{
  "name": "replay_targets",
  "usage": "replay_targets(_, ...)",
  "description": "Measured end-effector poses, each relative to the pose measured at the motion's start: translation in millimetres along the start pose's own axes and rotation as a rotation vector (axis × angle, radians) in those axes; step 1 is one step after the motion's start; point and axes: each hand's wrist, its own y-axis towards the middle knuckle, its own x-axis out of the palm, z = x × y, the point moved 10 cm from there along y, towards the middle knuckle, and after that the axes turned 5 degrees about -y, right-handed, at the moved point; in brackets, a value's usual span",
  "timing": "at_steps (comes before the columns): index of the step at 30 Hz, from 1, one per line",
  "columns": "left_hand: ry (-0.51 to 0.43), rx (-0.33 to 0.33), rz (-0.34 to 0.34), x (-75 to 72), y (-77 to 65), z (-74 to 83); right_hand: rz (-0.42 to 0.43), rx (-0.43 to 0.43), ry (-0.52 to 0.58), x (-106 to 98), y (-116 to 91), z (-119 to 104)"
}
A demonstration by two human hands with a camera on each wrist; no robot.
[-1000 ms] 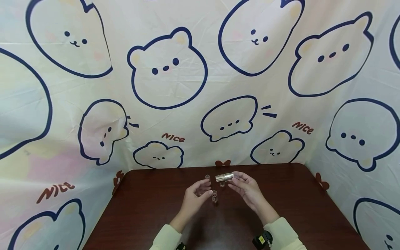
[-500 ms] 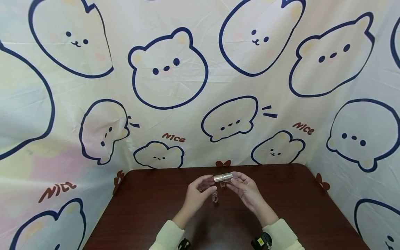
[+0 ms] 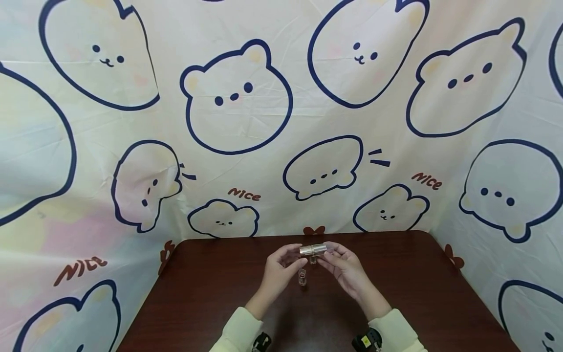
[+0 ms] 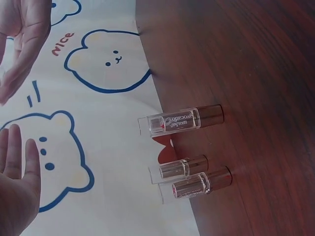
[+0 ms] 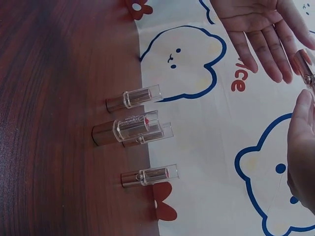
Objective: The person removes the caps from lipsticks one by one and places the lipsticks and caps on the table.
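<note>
In the head view a lipstick tube (image 3: 313, 250), gold-coloured with a clear section, hangs level over the table between both hands. My right hand (image 3: 345, 269) pinches its right end between thumb and fingertips. At the tube's left end are the fingertips of my left hand (image 3: 279, 271), whose thumb points out below the tube. The right wrist view shows the left hand's fingers fairly straight close to the coppery end. Upright below stands a clear-capped lipstick (image 3: 302, 277); a second lipstick (image 3: 313, 260) is partly hidden under the held tube.
More upright lipsticks appear in the right wrist view, the lowest lipstick (image 5: 150, 176) apart from a cluster with a larger tube (image 5: 125, 129). The dark brown table (image 3: 211, 293) meets a bear-printed cloth (image 3: 233, 161) at its far edge.
My left hand has moved right and slightly up to the tube's left end, covering a lipstick that stood behind it. The right hand has shifted slightly left with the tube.
</note>
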Motion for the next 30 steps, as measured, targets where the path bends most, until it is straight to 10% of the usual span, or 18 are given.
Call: replay_targets(30,0.038,0.005,0.009,3.5,2.3,11.4,-0.079,-0.031,-0.012,10,-3,-2)
